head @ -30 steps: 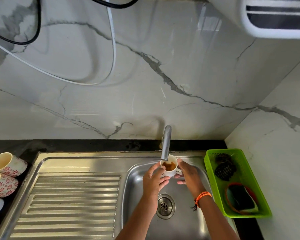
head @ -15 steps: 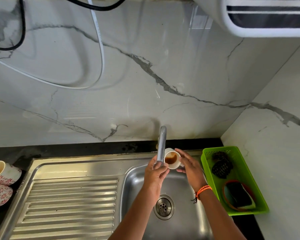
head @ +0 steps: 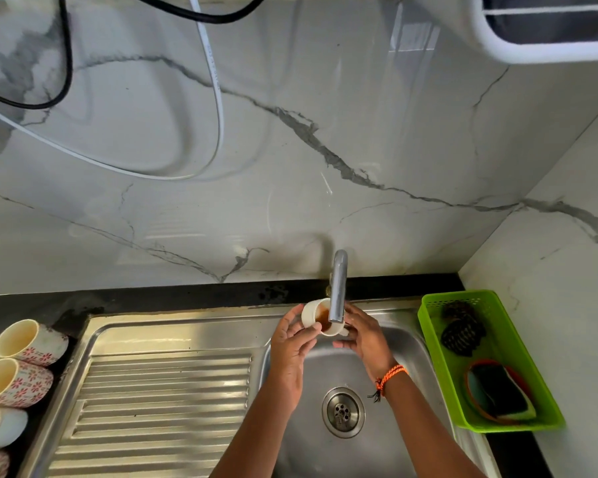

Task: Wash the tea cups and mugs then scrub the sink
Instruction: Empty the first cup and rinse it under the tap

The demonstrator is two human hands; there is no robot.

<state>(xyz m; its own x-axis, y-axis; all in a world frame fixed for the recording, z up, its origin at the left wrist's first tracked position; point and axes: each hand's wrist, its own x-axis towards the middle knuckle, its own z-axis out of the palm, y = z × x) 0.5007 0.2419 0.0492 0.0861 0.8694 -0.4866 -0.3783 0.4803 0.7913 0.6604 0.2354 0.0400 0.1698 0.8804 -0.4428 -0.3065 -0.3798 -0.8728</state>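
A white tea cup with brown tea residue inside is held tilted on its side under the spout of the chrome tap, above the back of the steel sink basin. The left hand curls round the cup's base and side, thumb and fingers wrapped on it. The right hand, with an orange thread bracelet at the wrist, grips the cup from the rim side, fingers bent against it. The tap's spout crosses in front of the cup's mouth; whether water runs cannot be told. The drain lies in the basin floor below the hands. The ribbed drainboard stretches left of the basin. At the table's left edge, four more cups lie on their sides in a row, some with red flower prints. At the table's right edge, beside the sink, a green plastic basket holds dark scourers at its back and a sponge at its front.
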